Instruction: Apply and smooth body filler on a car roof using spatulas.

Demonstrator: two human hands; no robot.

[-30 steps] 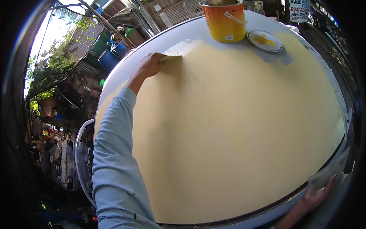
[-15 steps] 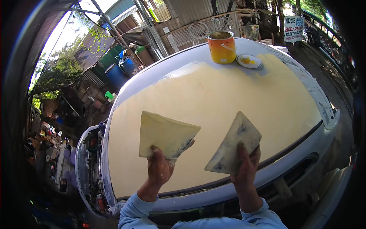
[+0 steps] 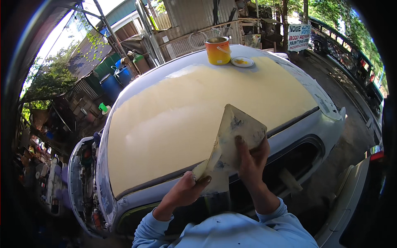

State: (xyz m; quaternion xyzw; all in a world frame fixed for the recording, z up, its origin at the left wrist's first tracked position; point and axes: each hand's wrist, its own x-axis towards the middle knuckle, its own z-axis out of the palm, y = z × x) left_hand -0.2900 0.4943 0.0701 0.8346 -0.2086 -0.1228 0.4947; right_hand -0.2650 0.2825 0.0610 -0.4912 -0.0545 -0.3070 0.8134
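Cream-yellow coating [image 3: 165, 132] covered most of a broad, curved grey car roof [image 3: 161, 74], leaving bare grey along its far and left sides. Over the roof's near edge, the person's two bare hands met. The left hand [image 3: 188, 192] had its thumb and fingers clamped on a thin, cream-smeared flat spreader [image 3: 201, 168], seen nearly edge-on. The right hand [image 3: 253, 161] gripped a four-sided, translucent pale spreader [image 3: 229, 134] blotched with dark grey; its thumb pressed the near face, its fingers curled round the right edge. The two spreaders overlapped in view and seemed to touch, though how far the left one reached behind the other could not be told.

At the roof's far end stood a round bucket [image 3: 218, 53], orange above and yellow below, with a pale handle. Just right of it lay a flat, round white lid [image 3: 242, 62] smeared with orange-yellow paste. Below the roof's near edge gaped a dark, black-framed window opening [image 3: 300, 159]. Light-blue fabric sleeves [image 3: 151, 227] covered both forearms to the wrists.
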